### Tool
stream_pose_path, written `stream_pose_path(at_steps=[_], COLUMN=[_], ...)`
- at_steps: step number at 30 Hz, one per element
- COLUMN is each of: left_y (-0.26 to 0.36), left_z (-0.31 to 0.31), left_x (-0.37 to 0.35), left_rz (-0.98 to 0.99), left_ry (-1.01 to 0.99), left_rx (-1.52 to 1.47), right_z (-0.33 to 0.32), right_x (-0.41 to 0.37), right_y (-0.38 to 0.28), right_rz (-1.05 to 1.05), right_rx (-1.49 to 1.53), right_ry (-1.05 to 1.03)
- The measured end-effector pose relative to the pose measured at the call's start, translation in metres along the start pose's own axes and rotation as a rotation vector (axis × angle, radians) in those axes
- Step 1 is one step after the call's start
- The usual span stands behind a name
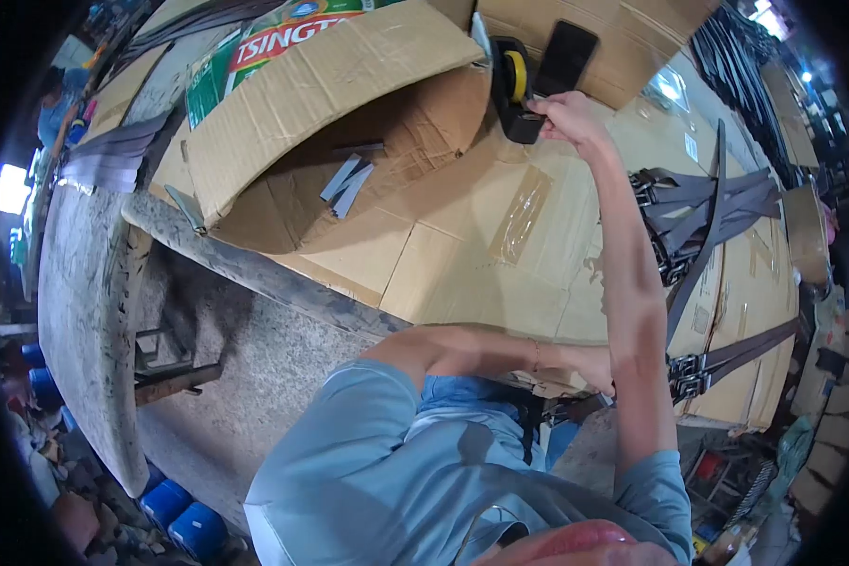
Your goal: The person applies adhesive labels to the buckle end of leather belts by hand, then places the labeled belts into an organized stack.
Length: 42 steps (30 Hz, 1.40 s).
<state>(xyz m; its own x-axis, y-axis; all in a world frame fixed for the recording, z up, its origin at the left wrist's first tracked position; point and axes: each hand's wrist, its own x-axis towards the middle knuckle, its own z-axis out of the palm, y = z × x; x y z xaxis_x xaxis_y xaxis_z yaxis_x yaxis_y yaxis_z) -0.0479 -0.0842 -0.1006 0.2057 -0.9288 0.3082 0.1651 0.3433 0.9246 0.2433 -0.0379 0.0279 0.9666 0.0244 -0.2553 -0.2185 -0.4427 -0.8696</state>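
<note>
On the flattened cardboard (pixel 462 274), black tape dispenser (pixel 511 94) with yellow roll, inside the closed right hand (pixel 566 118).

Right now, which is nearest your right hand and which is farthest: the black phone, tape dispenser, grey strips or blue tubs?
1. Tape dispenser: held in the right hand, top of view.
2. Black phone: just beyond the hand.
3. Grey strips: leftward, inside the open box.
4. Blue tubs: far lower left.
</note>
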Motion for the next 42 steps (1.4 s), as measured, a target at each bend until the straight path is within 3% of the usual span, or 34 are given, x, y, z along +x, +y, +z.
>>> stream_pose_path(at_steps=[3,5,6,8,9,11,12,14,15,18,20,23,29,39,42], left_y=[-0.029,-0.030,-0.019,0.003,-0.005,-0.017,-0.015,-0.011,-0.016,-0.057,-0.081,-0.024,-0.096,-0.110,-0.109], left_z=[0.003,0.005,0.002,-0.001,0.000,0.003,0.001,-0.002,-0.002,0.005,0.015,0.006,0.014,0.012,0.011], left_x=[0.008,0.010,0.007,0.002,0.004,0.007,0.007,0.006,0.008,0.015,0.019,0.005,0.027,0.025,0.023], left_rz=[-0.042,0.174,0.177,-0.054,-0.053,0.160,0.160,-0.160,-0.159,-0.045,0.194,0.285,0.344,0.274,0.253], left_ry=[-0.053,0.020,0.025,-0.022,-0.020,0.055,0.055,-0.097,-0.100,-0.117,0.078,0.129,0.124,0.101,0.091], left_rx=[0.052,0.161,0.162,0.059,0.057,0.156,0.157,0.046,0.047,0.191,0.213,0.054,0.360,0.298,0.274], right_z=[-0.001,-0.005,-0.005,-0.006,-0.007,-0.008,-0.008,-0.006,-0.006,-0.001,0.003,0.005,0.005,0.011,0.015], right_x=[-0.002,0.006,0.010,0.011,0.010,0.005,0.003,-0.002,-0.006,-0.022,-0.035,-0.039,-0.041,-0.043,-0.044], right_y=[-0.011,-0.008,-0.008,-0.008,-0.010,-0.014,-0.014,-0.013,-0.013,-0.012,-0.014,-0.006,0.006,0.010,0.005], right_rz=[0.051,0.126,0.125,0.082,0.084,-0.018,-0.019,-0.089,-0.089,-0.050,-0.026,-0.049,-0.062,-0.130,-0.183], right_rx=[0.045,0.009,0.005,-0.108,-0.109,0.017,0.017,0.175,0.174,0.245,0.273,0.211,0.174,0.062,-0.164], right_ry=[-0.060,-0.087,-0.092,-0.108,-0.109,-0.023,-0.023,-0.055,-0.052,-0.056,0.060,0.087,0.027,0.032,0.079])
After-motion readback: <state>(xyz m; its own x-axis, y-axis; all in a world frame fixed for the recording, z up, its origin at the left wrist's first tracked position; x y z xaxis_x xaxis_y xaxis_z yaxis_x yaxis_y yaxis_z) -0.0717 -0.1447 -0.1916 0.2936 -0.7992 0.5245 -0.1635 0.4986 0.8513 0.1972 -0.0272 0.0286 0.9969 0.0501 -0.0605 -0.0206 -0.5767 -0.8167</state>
